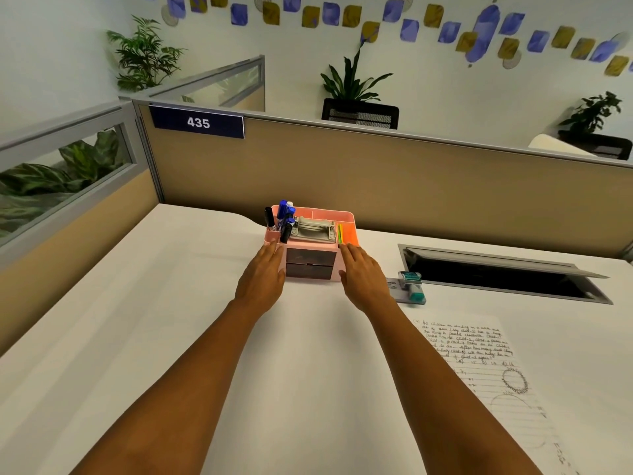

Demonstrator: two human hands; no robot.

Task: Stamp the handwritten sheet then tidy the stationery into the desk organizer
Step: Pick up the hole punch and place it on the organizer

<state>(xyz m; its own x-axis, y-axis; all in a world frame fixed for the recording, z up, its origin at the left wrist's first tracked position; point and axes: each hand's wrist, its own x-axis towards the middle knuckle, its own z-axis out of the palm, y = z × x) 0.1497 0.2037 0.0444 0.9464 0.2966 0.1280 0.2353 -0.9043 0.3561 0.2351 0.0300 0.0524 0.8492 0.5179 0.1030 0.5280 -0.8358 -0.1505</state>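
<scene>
While both palms lie flat against its sides, the left hand (262,281) presses the pink desk organizer (310,246), fingers straight, gripping nothing; the right hand (364,279) likewise; the stamp (411,284) stands just right; the handwritten sheet (479,365) lies nearer.

Both arms outstretched, left hand (263,281) and right hand (363,276) flat (fingers together)
</scene>
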